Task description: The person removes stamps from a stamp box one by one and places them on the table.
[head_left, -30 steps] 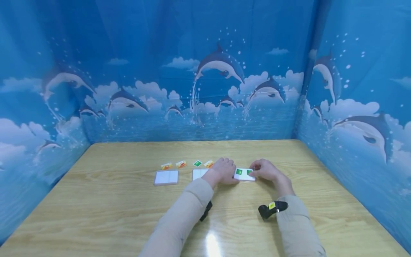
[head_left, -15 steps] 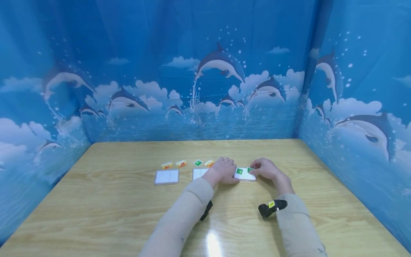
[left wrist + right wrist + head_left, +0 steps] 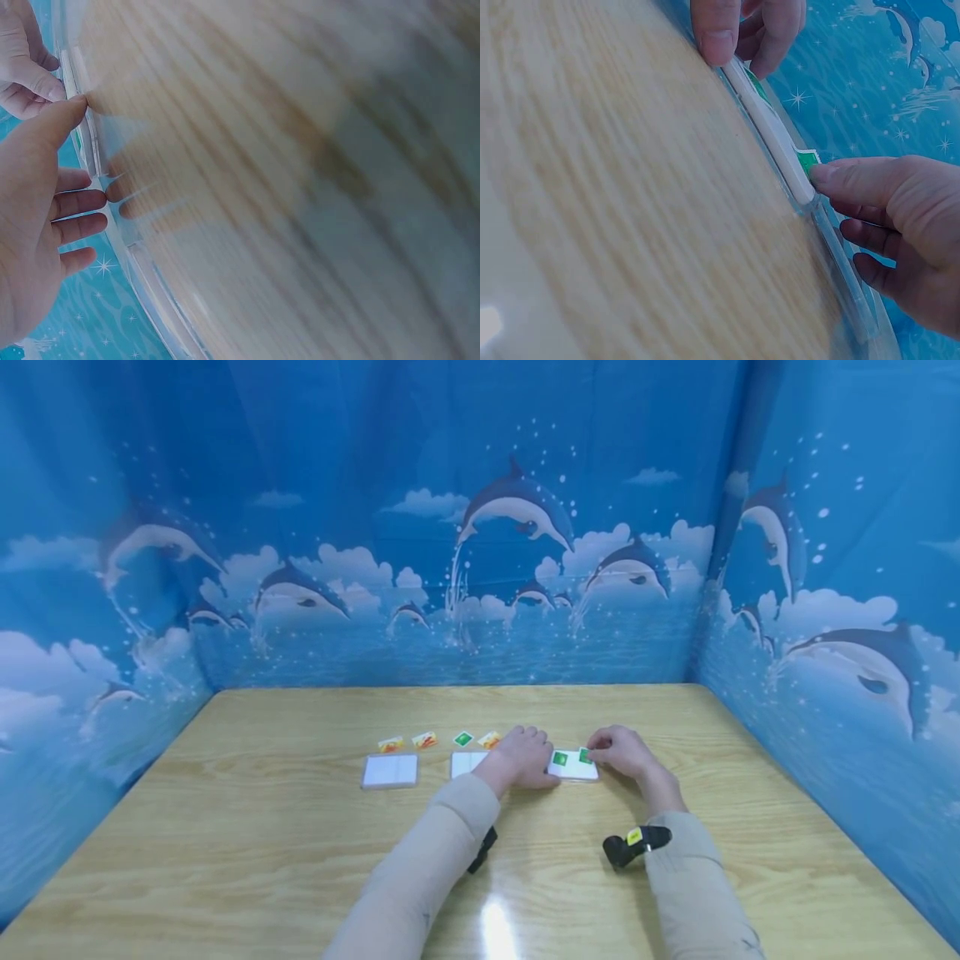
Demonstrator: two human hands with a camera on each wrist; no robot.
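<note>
A white block in a clear case [image 3: 572, 771] lies right of the middle, with a green square sticker [image 3: 560, 759] flat on its left half. My left hand [image 3: 525, 758] holds the block's left end, thumb on its near edge and fingers toward the far side; the left wrist view shows the left fingers [image 3: 79, 203] spread. My right hand [image 3: 622, 752] pinches a second green sticker [image 3: 584, 757] between thumb and index at the block's right end. In the right wrist view this sticker [image 3: 807, 160] stands tilted up from the white top, partly hidden by the thumb.
Two more white blocks stand left: one at far left [image 3: 390, 771], one in the middle [image 3: 467, 765] partly covered by the left arm. Behind them lie orange stickers [image 3: 424, 741] and another green sticker [image 3: 462, 738]. Dolphin-printed blue cloth [image 3: 465, 643] encloses the wooden table [image 3: 262, 827].
The right fingers have shifted slightly away from me, with the pinched green sticker moving toward the block's far right corner. My left hand has stayed in place.
</note>
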